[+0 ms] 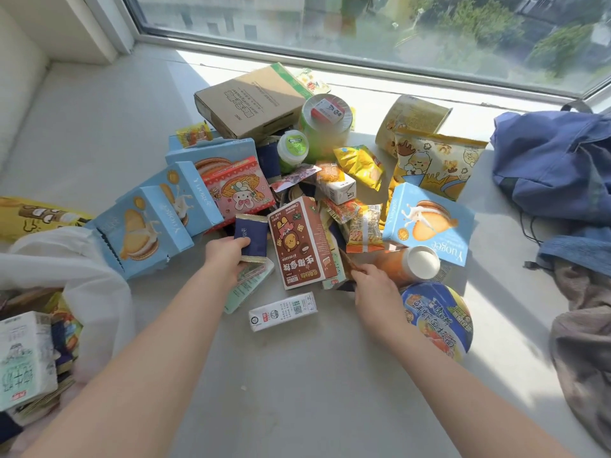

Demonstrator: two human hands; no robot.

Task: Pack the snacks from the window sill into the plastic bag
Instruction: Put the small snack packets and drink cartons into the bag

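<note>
Both of our hands are in the pile. Our left hand (228,256) is clamped on a navy packet (253,238), whose long axis points away from us. Our right hand (372,285) pinches a thin brown wrapper (347,263) beside the brown box (302,242). Most snacks lie ahead on the window sill (297,375). The plastic bag (82,292) gapes at far left, nearer our left hand, so the packet likely swings leftward.
</note>
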